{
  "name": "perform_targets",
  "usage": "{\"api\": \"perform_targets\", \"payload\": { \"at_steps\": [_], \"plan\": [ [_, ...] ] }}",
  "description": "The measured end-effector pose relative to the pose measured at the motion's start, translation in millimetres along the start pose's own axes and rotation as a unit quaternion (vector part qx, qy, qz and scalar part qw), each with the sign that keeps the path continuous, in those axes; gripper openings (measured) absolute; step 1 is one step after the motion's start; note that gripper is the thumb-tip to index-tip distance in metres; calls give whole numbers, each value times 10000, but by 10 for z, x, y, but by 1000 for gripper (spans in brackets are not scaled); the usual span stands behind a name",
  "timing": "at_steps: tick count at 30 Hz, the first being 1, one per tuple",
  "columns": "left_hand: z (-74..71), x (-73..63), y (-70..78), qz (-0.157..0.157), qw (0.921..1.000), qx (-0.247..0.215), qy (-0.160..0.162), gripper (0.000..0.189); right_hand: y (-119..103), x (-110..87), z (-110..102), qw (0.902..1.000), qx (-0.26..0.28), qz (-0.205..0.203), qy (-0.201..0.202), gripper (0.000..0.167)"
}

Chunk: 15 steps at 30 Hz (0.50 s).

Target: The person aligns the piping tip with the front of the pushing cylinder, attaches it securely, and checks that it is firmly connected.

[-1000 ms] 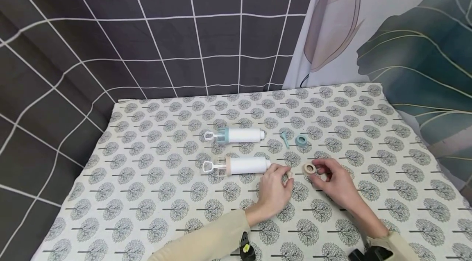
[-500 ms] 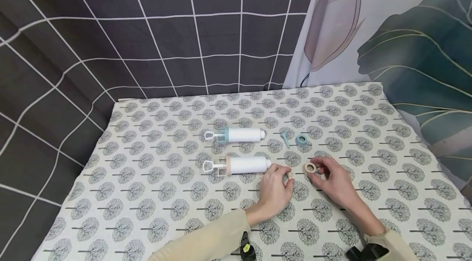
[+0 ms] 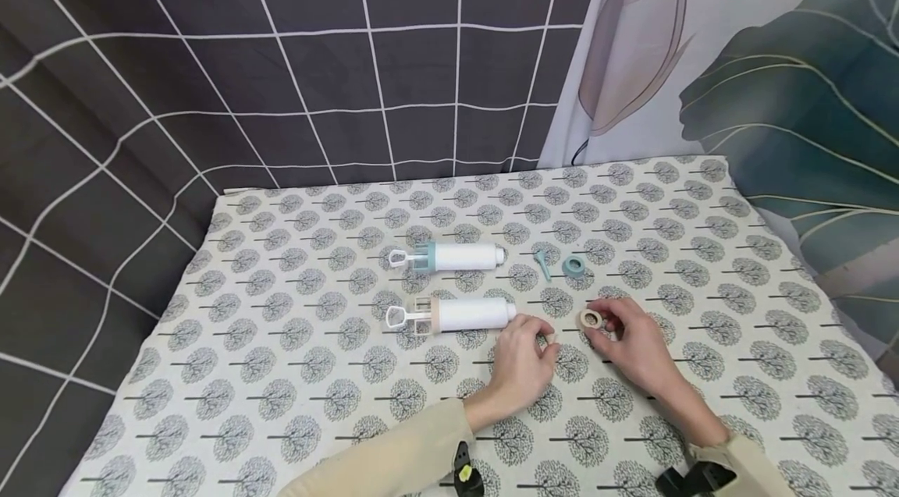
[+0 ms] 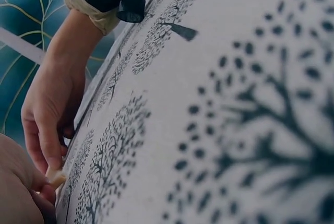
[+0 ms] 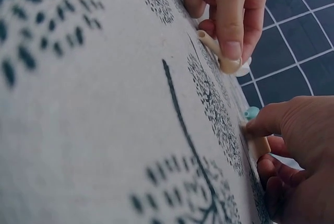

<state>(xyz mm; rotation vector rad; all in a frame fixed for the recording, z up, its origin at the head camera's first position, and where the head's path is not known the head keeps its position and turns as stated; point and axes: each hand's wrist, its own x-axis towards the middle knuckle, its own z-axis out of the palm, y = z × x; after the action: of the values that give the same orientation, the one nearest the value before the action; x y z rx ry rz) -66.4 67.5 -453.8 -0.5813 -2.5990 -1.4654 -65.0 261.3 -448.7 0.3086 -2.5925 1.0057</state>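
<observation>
Plainly, the head view shows a worktop [image 3: 316, 395] in cream tree-print cloth, with a dark gridded curtain [image 3: 302, 76] towards 11 o'clock and a leaf-print hanging [image 3: 787, 99] at 2. The left hand [image 3: 521, 368] pinches a small beige piece [image 3: 551, 339]; at its 2 o'clock, the right hand [image 3: 639, 345] pinches a beige ring [image 3: 583, 323]. Two white cylinders [image 3: 467, 257] lie towards its 11.

The left wrist view has a black device [image 4: 130, 6] on the right cuff.

The right wrist view alone reveals the beige piece's hollow end, and a teal part [image 5: 251, 113] just beside the ring.
</observation>
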Motion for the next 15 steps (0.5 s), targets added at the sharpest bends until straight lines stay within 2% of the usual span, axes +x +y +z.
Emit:
{"api": "perform_targets", "payload": {
  "at_steps": [7, 15],
  "plan": [
    [-8, -16, -2, 100, 9999, -139, -9, 14, 12, -4, 3, 10000, -38, -73, 13, 39],
    [-37, -22, 8, 213, 9989, -424, -62, 11, 7, 0, -12, 9999, -68, 38, -77, 37]
  ]
}}
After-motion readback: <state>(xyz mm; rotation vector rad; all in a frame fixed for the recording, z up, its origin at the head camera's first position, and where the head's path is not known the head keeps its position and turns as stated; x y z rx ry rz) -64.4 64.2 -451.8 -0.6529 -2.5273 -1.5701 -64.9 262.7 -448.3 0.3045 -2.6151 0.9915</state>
